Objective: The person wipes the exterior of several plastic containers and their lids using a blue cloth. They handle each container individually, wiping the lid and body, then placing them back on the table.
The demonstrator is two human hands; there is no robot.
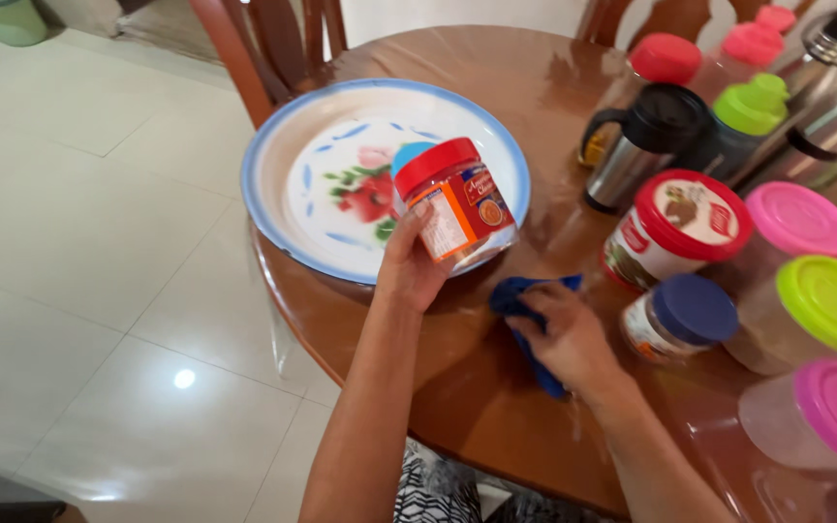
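Jar: red-lidded jar, tilted, held above the near rim of the basin.
Left hand: gripping the jar from below.
Right hand: closed on a blue cloth, pressed on the table.
Right: lidded containers, flasks.

Both arms are bare, with no sleeves. Below the hands, the person wears black and white patterned clothes.
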